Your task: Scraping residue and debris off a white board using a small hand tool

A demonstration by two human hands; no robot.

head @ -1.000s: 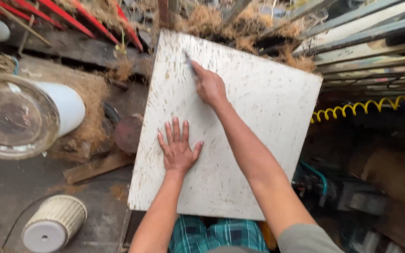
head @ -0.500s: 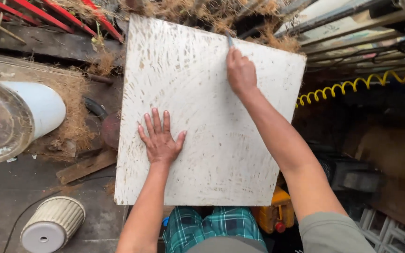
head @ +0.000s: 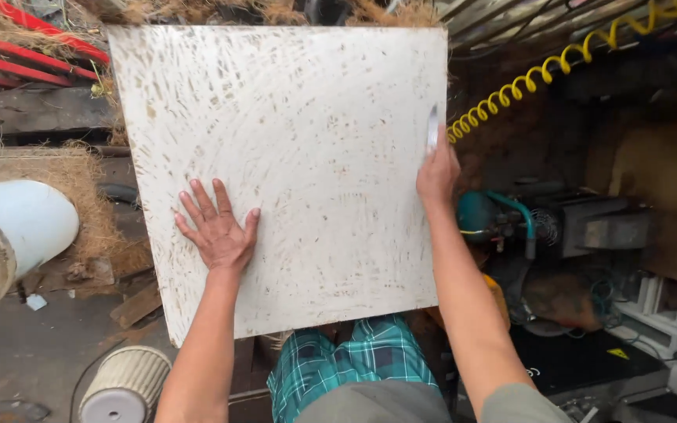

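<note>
Nearest, below both forearms, lies a lap in green plaid cloth (head: 350, 364). Above it rests a square white board (head: 291, 157), flat and hard, its face scuffed all over with short brown streaks and arcs. The left hand (head: 217, 231) lies open on the board's lower left part, fingers spread, palm down. The right hand (head: 438, 174) is closed around a thin blade-like tool (head: 432, 127) at the board's right edge — the tip points up. Left of the left hand lies a white cylinder (head: 21, 227) on brown fibre (head: 92, 211). Beyond the right hand runs a yellow coiled hose (head: 542, 72) — springy, plastic-looking.
</note>
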